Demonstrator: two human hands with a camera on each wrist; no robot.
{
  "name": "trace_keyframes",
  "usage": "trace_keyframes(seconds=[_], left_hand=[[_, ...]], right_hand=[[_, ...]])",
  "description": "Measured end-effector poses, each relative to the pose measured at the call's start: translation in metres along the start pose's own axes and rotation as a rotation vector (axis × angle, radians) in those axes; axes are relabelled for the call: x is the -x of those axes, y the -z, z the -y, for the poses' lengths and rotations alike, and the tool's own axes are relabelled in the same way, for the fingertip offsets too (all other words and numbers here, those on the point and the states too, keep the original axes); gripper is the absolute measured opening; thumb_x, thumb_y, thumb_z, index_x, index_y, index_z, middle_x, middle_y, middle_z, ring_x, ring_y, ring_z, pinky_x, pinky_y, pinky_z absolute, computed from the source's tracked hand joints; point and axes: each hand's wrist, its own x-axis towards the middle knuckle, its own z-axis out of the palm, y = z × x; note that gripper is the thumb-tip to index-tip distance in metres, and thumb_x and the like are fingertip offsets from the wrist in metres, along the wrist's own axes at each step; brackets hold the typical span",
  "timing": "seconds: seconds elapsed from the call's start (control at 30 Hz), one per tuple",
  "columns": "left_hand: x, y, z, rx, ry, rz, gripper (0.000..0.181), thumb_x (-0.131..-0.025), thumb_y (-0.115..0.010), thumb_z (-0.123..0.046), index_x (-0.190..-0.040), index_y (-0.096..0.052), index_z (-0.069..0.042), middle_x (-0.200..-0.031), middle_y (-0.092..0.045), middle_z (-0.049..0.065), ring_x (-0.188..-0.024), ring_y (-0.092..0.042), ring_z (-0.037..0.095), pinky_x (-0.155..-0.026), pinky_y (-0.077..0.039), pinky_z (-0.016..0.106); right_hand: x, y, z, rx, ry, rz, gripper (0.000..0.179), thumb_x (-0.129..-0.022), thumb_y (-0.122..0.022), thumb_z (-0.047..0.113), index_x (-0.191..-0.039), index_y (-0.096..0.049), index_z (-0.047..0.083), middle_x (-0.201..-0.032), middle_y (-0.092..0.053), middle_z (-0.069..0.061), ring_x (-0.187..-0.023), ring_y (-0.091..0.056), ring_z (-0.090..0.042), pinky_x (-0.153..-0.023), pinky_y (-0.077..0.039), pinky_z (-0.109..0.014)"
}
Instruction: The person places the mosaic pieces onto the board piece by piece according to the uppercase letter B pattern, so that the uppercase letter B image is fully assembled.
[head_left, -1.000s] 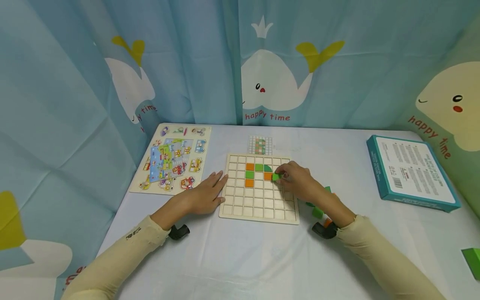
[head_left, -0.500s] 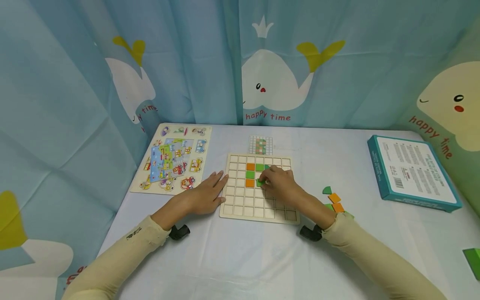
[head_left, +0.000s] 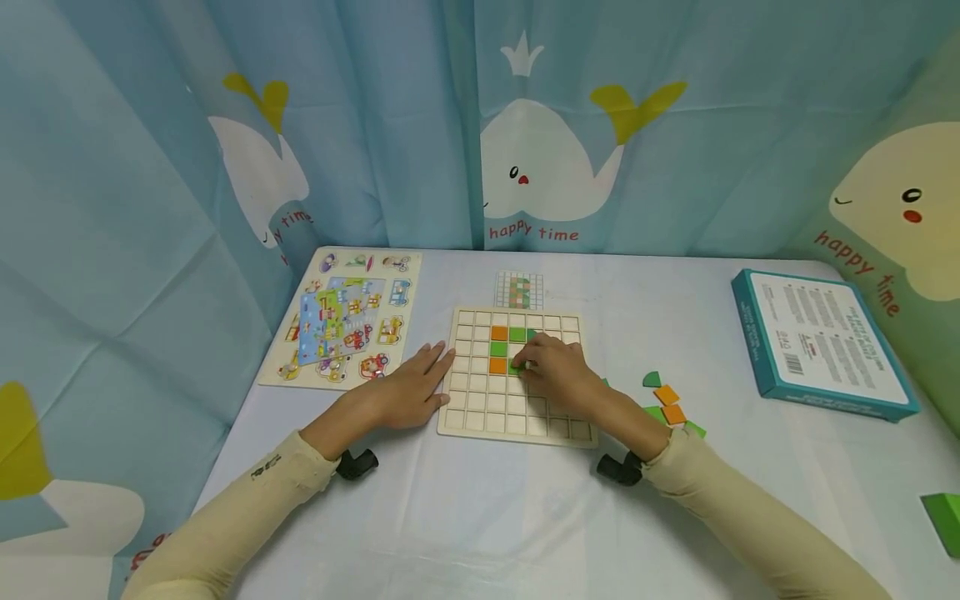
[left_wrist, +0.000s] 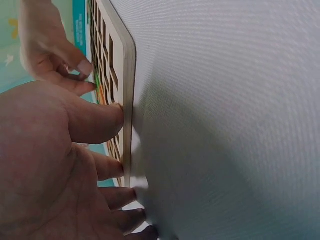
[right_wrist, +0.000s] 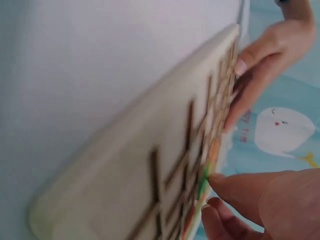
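A pale wooden grid board [head_left: 480, 421] lies in the middle of the table. My left hand [head_left: 408, 392] rests flat at its left edge, fingers straight and spread; the left wrist view shows the thumb [left_wrist: 97, 120] against the rim. Over the grid, my right hand [head_left: 562, 375] pinches a green tile [right_wrist: 204, 179] between thumb and finger, low at the cell right of the lower orange tile [head_left: 498, 366]. Green [head_left: 499, 349] and orange [head_left: 498, 333] tiles fill cells above that one. Another green tile [head_left: 517, 334] sits beside them. The right hand covers the cells under it.
Loose tiles, among them a green quarter-round [head_left: 652, 379] and an orange square [head_left: 666, 394], lie right of the board. A pattern card [head_left: 519, 290] lies behind it. At left is a picture puzzle board [head_left: 397, 367], at right a teal box [head_left: 825, 346] and a green block [head_left: 943, 521].
The right hand has carried the green tile leftward across the grid and lowered it beside the lower orange tile. Over the last half second it barely moves. The left hand stays put.
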Motion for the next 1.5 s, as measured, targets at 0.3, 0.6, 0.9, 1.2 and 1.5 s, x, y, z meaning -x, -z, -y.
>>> trace_keyframes(seconds=[0.3, 0.6, 0.9, 1.2, 1.5], left_hand=[[-0.002, 0.002, -0.001, -0.005, 0.004, 0.004, 0.074, -0.114, -0.045, -0.037, -0.17, -0.008, -0.007, -0.178, -0.001, 0.017, -0.164, -0.002, 0.037, -0.132, -0.014, 0.051], [0.0, -0.001, -0.001, -0.005, 0.007, 0.008, 0.073, -0.114, -0.044, -0.036, -0.17, -0.009, -0.006, -0.177, -0.001, 0.017, -0.164, -0.003, 0.037, -0.132, -0.015, 0.051], [0.001, -0.002, -0.001, -0.004, -0.001, 0.0, 0.073, -0.114, -0.045, -0.036, -0.17, -0.009, -0.006, -0.177, -0.002, 0.018, -0.164, -0.003, 0.038, -0.132, -0.015, 0.052], [0.0, -0.002, 0.0, 0.001, -0.002, -0.001, 0.073, -0.114, -0.044, -0.035, -0.17, -0.008, -0.006, -0.177, -0.001, 0.018, -0.164, -0.002, 0.038, -0.132, -0.014, 0.052], [0.001, 0.0, -0.001, 0.004, -0.005, -0.005, 0.074, -0.114, -0.044, -0.036, -0.17, -0.008, -0.006, -0.177, -0.001, 0.018, -0.164, -0.002, 0.038, -0.132, -0.014, 0.052]], right_hand=[[0.02, 0.04, -0.022, -0.066, -0.078, 0.055, 0.02, -0.101, -0.071, 0.008, -0.12, -0.074, 0.004, -0.12, -0.066, -0.015, -0.107, -0.066, -0.033, -0.092, -0.044, -0.058], [0.056, 0.085, -0.065, 0.075, -0.401, 0.242, 0.054, -0.102, -0.071, 0.034, -0.13, -0.058, -0.009, -0.121, -0.06, -0.031, -0.1, -0.062, -0.039, -0.086, -0.055, -0.058], [0.076, 0.081, -0.087, 0.217, -0.517, 0.249, 0.051, -0.103, -0.067, 0.034, -0.113, -0.06, -0.016, -0.093, -0.065, -0.022, -0.082, -0.06, -0.035, -0.087, -0.048, -0.072], [0.068, 0.06, -0.082, 0.131, -0.278, 0.085, 0.03, -0.099, -0.07, 0.003, -0.128, -0.064, -0.001, -0.124, -0.062, -0.028, -0.114, -0.063, -0.043, -0.087, -0.043, -0.064], [0.067, 0.058, -0.087, 0.042, -0.322, 0.071, 0.033, -0.103, -0.069, 0.019, -0.125, -0.063, -0.005, -0.118, -0.062, -0.025, -0.109, -0.062, -0.04, -0.089, -0.042, -0.064]])
